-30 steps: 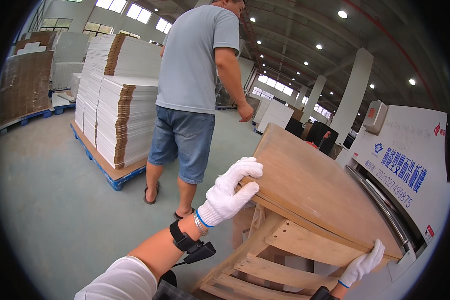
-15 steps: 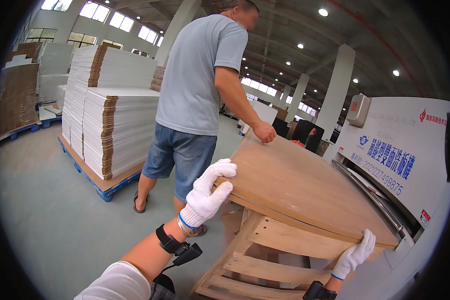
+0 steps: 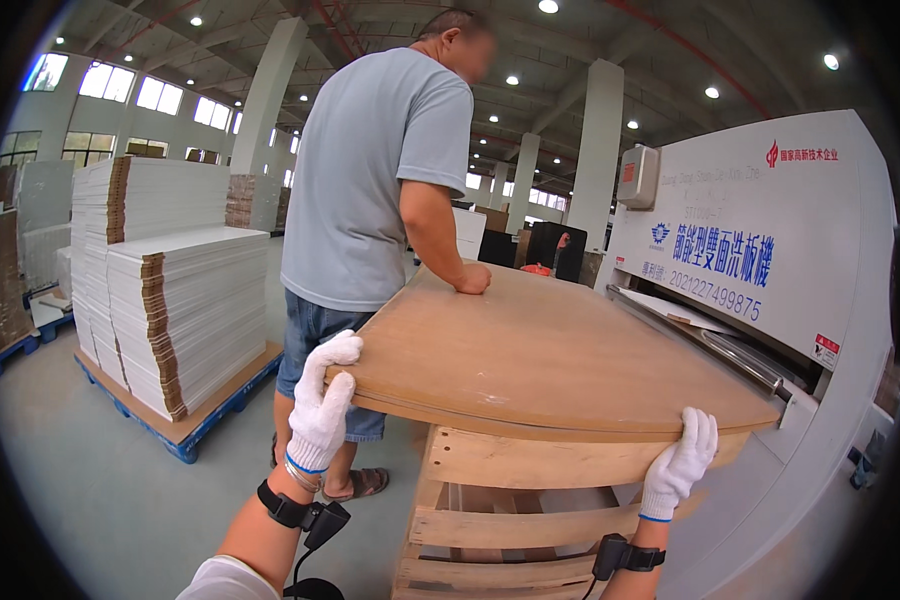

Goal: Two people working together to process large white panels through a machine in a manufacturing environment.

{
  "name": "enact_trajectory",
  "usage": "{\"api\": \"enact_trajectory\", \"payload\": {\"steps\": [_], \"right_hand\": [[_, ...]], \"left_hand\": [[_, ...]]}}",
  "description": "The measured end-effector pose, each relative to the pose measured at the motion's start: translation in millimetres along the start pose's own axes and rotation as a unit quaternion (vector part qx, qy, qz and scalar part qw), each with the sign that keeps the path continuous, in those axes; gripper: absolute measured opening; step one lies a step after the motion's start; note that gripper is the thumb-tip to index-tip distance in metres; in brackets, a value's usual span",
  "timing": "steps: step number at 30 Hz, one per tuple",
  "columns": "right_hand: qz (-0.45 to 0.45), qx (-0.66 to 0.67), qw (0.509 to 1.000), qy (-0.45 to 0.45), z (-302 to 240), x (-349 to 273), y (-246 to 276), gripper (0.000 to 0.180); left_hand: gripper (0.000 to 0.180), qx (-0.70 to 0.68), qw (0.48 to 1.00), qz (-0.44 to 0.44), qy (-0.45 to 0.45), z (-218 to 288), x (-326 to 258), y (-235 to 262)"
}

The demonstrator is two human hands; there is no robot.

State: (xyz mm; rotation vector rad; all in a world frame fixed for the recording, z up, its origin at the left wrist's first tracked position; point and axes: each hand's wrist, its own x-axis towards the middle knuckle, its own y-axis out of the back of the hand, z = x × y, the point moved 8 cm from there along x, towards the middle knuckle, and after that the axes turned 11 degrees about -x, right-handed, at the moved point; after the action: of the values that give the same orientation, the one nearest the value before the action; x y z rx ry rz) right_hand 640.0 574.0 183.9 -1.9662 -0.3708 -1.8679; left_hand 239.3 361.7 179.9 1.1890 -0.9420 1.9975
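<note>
Head view: a large brown board (image 3: 560,350) is gripped at its near edge by both gloved hands, w/ the left hand (image 3: 322,405) clamped on the near-left rounded corner and the right hand (image 3: 678,465) closed over the near-right edge, fingers curled up from below. The two hands are held well apart, approx. the board's full width. The board lies flat atop a stack of similar sheets on a wooden pallet frame (image 3: 510,520), its far right side right by the feed slot of a white machine (image 3: 770,260). Progress, judged from how things lie: the board is lifted or squared at the stack but not yet fed into the machine; a thin pale sheet (image 3: 670,308) is seen at the slot. The far edge is touched by a co-worker's hand (image 3: 473,279); that person stands at the left side in a grey shirt and denim shorts. Materials: the board looks like smooth matte fibreboard, thin, w/ rounded corners; the gloves are white knit cotton w/ blue cuffs; the frame slats are raw pale timber. Black wrist devices (image 3: 305,512) are strapped on both forearms. Stacked white corrugated sheets (image 3: 185,310) sit on a blue pallet at left, on a grey-green concrete floor.
</note>
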Motion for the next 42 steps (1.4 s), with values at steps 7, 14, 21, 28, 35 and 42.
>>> {"api": "enact_trajectory", "payload": {"steps": [7,14,21,28,35,42], "right_hand": [[0.006,0.004,1.000,-0.010,5.4,-3.2,-1.4,0.046],[-0.018,-0.008,1.000,-0.021,5.9,-0.5,-2.0,0.046],[-0.011,-0.003,1.000,-0.006,4.0,0.4,3.7,0.046],[-0.005,0.004,1.000,-0.005,3.3,0.8,-2.5,0.047],[0.006,0.007,1.000,-0.016,4.9,0.3,-1.2,0.047],[0.015,0.005,1.000,-0.018,6.9,-0.8,0.0,0.047]], "left_hand": [[0.029,0.004,1.000,-0.009,0.000,1.2,-0.1,-2.4],[0.029,0.013,1.000,-0.009,0.001,4.9,0.8,-5.0],[0.028,-0.001,1.000,-0.001,0.000,2.1,-1.4,-1.7],[0.029,0.023,1.000,0.002,0.004,-0.4,0.1,-4.1],[0.029,0.020,1.000,0.000,-0.010,-2.9,1.0,-4.6],[0.031,-0.005,1.000,0.020,0.005,-1.8,-1.3,-4.1]]}}
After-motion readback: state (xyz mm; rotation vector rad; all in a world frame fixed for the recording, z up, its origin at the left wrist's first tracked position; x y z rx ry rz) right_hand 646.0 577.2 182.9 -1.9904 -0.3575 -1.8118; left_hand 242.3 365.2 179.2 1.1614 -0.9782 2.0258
